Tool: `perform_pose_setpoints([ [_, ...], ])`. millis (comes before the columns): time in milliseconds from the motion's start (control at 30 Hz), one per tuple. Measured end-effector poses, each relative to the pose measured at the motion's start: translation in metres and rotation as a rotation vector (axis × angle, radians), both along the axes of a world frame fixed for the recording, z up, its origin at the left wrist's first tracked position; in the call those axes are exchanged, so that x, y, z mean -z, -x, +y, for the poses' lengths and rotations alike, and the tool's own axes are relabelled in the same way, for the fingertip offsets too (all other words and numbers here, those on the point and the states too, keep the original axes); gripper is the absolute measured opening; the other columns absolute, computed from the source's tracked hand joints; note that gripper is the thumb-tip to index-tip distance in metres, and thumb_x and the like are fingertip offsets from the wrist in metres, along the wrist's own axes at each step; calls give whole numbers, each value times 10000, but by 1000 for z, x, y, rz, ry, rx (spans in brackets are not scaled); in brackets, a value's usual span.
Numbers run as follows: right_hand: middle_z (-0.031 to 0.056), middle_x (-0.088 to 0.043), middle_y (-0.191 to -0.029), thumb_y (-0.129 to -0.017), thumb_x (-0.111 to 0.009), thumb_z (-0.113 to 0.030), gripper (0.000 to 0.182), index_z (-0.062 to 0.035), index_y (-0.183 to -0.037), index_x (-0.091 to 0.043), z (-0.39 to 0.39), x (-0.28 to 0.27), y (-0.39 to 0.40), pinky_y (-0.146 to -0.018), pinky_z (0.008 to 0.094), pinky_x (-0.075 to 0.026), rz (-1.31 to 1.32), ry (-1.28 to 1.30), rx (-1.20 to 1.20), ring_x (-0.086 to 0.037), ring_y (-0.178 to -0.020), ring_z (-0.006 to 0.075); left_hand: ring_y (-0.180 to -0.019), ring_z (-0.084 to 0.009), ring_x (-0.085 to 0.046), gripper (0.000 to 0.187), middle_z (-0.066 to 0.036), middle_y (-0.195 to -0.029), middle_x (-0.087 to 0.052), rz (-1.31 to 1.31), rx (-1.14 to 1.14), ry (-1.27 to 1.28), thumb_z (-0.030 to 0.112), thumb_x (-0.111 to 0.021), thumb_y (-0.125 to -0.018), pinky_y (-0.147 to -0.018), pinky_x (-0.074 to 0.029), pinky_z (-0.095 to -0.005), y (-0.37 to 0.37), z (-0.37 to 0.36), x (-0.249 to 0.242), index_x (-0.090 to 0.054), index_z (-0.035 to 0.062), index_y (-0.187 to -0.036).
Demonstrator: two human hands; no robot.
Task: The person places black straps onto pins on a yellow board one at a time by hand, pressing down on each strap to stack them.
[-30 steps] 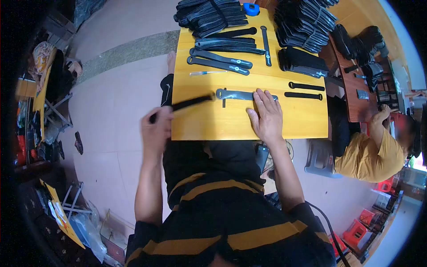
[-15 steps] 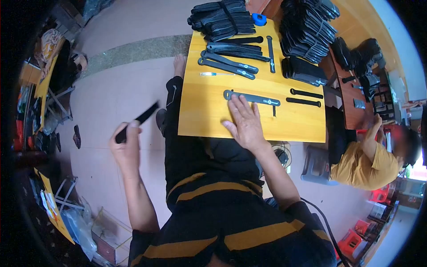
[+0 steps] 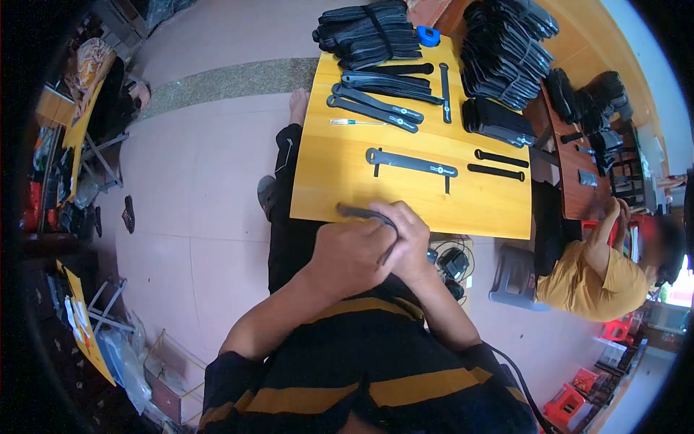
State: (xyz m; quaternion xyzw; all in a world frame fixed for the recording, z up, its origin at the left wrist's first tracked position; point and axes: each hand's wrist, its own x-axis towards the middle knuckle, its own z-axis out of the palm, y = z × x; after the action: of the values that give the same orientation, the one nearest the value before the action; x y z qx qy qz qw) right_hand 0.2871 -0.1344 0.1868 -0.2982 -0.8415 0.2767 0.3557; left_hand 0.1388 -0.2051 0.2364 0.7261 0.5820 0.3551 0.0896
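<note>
My left hand (image 3: 353, 253) and my right hand (image 3: 408, 242) are together in front of the table's near edge. Both are closed on a dark strap (image 3: 361, 212), which bends over between the fingers; one end points left. Beyond them on the yellow table (image 3: 325, 188) lies a grey strap (image 3: 412, 162) with a white logo and a holed left end. Short black strips (image 3: 447, 185) stick out from under it, one near each end. Further back are two grey straps (image 3: 372, 113) and a screwdriver (image 3: 354, 122) with a clear handle.
Strap bundles (image 3: 369, 32) and stacks (image 3: 502, 58) fill the back, with a blue tape measure (image 3: 428, 36). Two black straps (image 3: 499, 165) lie at the right. A person in a yellow shirt (image 3: 593, 282) sits at the right beside a grey stool (image 3: 517, 278).
My left hand has come in from the far left with the strap. My right hand has left the grey strap on the table and now grips the held strap too.
</note>
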Motion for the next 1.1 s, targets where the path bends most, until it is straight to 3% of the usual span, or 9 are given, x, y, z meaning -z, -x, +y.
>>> perform_pose_setpoints([
  [67, 115, -648, -876, -941, -731, -250, 325, -21, -1169, -694, 4, -8, -8, -764, 314, -537, 95, 180, -18, -680, -831, 248, -668, -236, -692, 282, -63, -756, -665, -71, 50, 31, 329, -826, -830, -591, -543, -358, -3, 3, -3, -662, 110, -902],
  [100, 115, -648, -876, -941, -731, -250, 325, -21, -1169, -694, 6, -5, -9, -764, 314, -537, 101, 186, -17, -680, -831, 248, -670, -227, -692, 311, -54, -772, -669, -146, 100, 58, 358, -831, -827, -595, -544, -353, -3, 4, -6, -676, 114, -942],
  [167, 83, -668, -896, -1009, -691, -195, 247, -7, -1170, -693, 8, 7, -12, -794, 305, -530, 304, 417, 178, -671, -854, 202, -651, -201, -683, 338, -56, -802, -677, -97, 59, 114, 336, -844, -832, -588, -543, -337, 5, 4, -6, -693, 115, -1039],
  [233, 14, -643, -883, -1048, -642, -137, 173, -6, -1152, -682, 8, 9, -15, -748, 249, -493, 538, 700, 228, -588, -816, 95, -667, -194, -706, 348, -81, -893, -713, -197, -214, 226, 292, -818, -868, -598, -549, -304, 11, 5, -4, -679, 89, -1114],
  [367, 6, -642, -890, -1060, -628, -143, 167, -8, -1142, -682, 20, 9, -19, -724, 229, -481, 652, 765, 213, -567, -791, 77, -646, -156, -691, 324, -90, -843, -720, -444, -333, 383, 198, -763, -931, -579, -545, -284, 23, 19, 18, -664, 37, -1194],
  [500, 9, -653, -898, -1063, -625, -154, 179, -10, -1151, -684, 23, 18, -23, -745, 230, -504, 642, 813, 226, -593, -802, 77, -636, -59, -580, 134, -14, -806, -652, -747, -217, 465, 134, -680, -1001, -580, -493, -236, 27, 29, 44, -676, 5, -1039],
  [600, 16, -667, -904, -1062, -626, -159, 187, -12, -1161, -688, 29, 23, -26, -759, 230, -518, 652, 845, 231, -615, -815, 80, -610, -47, -554, 168, 9, -758, -640, -799, -202, 538, 156, -656, -1022, -549, -453, -221, 25, 39, 43, -677, 12, -937],
  [1033, 3, -659, -883, -1001, -705, -92, 102, -36, -1061, -644, 87, 40, -65, -682, 209, -488, 659, 742, 462, -591, -746, 69, -619, -58, -539, 208, 6, -666, -616, -710, -318, 666, 150, -695, -968, -570, -416, -249, 37, 95, 69, -708, -16, -842],
  [1100, 1, -658, -885, -994, -708, -72, 107, -39, -1063, -633, 92, 43, -65, -665, 196, -482, 660, 756, 473, -587, -734, 61, -568, -41, -505, 217, 30, -644, -595, -735, -307, 664, 169, -685, -1001, -512, -377, -236, 37, 101, 72, -693, 29, -836],
])
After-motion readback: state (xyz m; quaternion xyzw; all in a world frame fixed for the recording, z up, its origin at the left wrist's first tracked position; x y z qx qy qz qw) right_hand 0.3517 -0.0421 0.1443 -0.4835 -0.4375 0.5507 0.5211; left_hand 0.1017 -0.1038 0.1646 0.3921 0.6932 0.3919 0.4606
